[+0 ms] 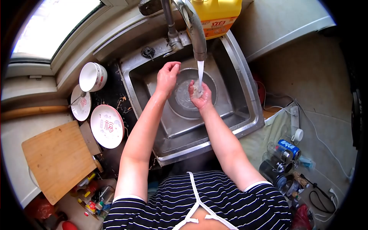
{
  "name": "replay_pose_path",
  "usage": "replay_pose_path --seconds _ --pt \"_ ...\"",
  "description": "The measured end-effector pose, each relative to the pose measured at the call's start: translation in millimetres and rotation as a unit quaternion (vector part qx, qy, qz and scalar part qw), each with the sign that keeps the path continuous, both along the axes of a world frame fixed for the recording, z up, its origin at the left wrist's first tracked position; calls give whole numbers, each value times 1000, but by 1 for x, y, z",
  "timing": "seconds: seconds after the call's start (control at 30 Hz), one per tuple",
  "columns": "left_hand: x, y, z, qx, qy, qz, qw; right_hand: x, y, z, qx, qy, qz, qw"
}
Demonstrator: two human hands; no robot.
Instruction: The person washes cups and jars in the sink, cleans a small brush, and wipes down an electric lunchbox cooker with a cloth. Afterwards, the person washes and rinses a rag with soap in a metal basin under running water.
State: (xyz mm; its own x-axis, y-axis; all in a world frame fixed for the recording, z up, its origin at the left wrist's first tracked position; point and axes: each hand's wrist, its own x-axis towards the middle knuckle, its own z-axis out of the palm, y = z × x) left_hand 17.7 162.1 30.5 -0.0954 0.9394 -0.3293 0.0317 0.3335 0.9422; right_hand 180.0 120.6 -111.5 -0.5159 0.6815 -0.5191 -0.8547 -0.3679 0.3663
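Observation:
My right hand (201, 97) is palm up under the running faucet (197, 36), its fingers curled around a pale, wet clump (197, 92). Splashing water blurs the clump, and I cannot make out what it is. A round metal basin (183, 112) with water in it sits below, inside the steel sink (226, 124). To the left, my left hand (166, 79) hovers over the basin's edge, fingers bent inward and thumb near the index finger, with nothing visible in it.
A yellow detergent jug (216, 15) stands behind the sink. A steel scrubber (147, 52) lies on its rim. Stacked bowls (92, 76), a small plate (81, 105), a larger plate (107, 126) and a cutting board (57, 159) are on the left. Several jars and a blue can (289, 147) stand at right.

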Motion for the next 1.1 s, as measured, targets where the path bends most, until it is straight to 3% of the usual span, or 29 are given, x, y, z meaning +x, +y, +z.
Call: replay_pose_path --seconds 0.1,0.23,0.4,0.53,0.63,0.7,0.8,0.93,1.0,1.03,1.1 --pt "-3 16 5 9 78 -23 997 -4 -4 31 9 -94 -21 995" --pt "-3 24 11 -1 95 -17 995 -6 -2 44 -20 -101 -22 994" --pt "-17 44 -1 26 148 -28 988 0 -3 44 27 -41 16 999" --pt "-28 65 4 47 90 32 994 1 -2 49 38 -18 31 999" --pt "-28 62 -2 72 157 24 985 0 -2 58 62 -32 17 997" --pt "-13 35 -16 104 53 108 987 0 0 66 80 -11 18 997" --pt "1 -29 -37 -14 45 44 998 2 1 86 118 -84 28 989" --pt "6 -104 -67 -138 25 -5 990 11 8 94 205 -72 90 972" --pt "5 -125 -70 -154 3 -14 988 10 13 91 312 -167 185 917" --pt "3 -132 -72 -160 2 -22 987 4 16 91 311 -169 183 917" --pt "-1 -140 -77 -161 11 -49 986 -9 19 94 243 -464 295 799"
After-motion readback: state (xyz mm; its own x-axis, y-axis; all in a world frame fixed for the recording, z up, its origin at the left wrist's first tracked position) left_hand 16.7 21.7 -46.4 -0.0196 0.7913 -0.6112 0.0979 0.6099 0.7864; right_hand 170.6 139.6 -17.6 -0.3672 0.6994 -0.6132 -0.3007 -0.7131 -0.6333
